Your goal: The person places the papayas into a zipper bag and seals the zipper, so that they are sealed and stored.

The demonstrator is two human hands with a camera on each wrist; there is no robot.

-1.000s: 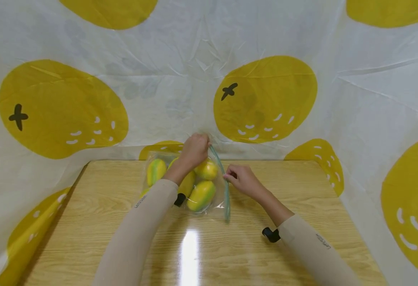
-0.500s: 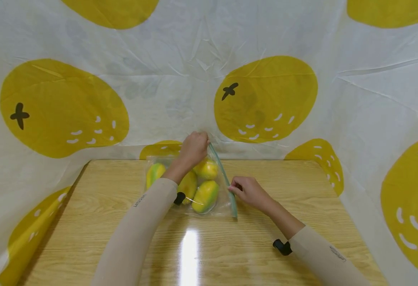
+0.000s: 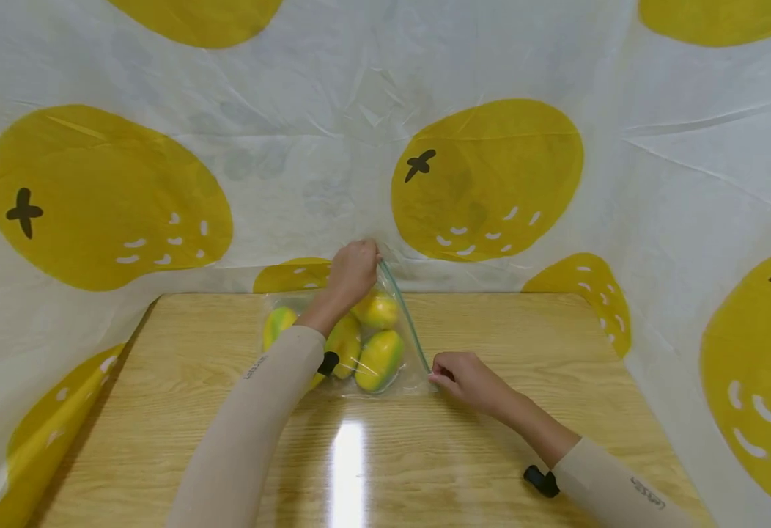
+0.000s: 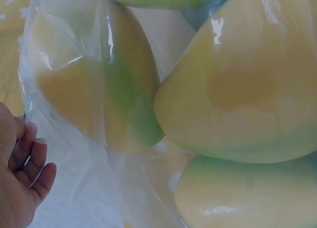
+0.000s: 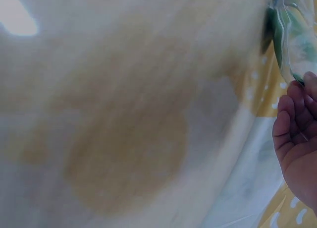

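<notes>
A clear zip bag (image 3: 413,375) holding several yellow-green mangoes (image 3: 380,361) lies near the back of the table. Its teal zip strip (image 3: 403,311) runs slantwise along the right side. At the far end of that strip, my left hand (image 3: 354,273) pinches the bag's top corner. My right hand (image 3: 467,378) pinches the near end between thumb and forefinger. Large in the left wrist view, mangoes (image 4: 237,89) press against the plastic beside the left fingers. The right wrist view has the right hand (image 5: 299,143) gripping the bag's edge. My left forearm hides part of the bag.
The wooden table (image 3: 194,440) ends at a white cloth (image 3: 306,183) printed with big yellow fruit, which stands behind and on both sides. Black wrist cameras, one on the left arm (image 3: 328,364) and one on the right (image 3: 541,481), stick out below the sleeves.
My right hand has slid along the zip strip toward me and to the right, from its middle to its near end. The left hand stays at the far corner. The strip looks straighter.
</notes>
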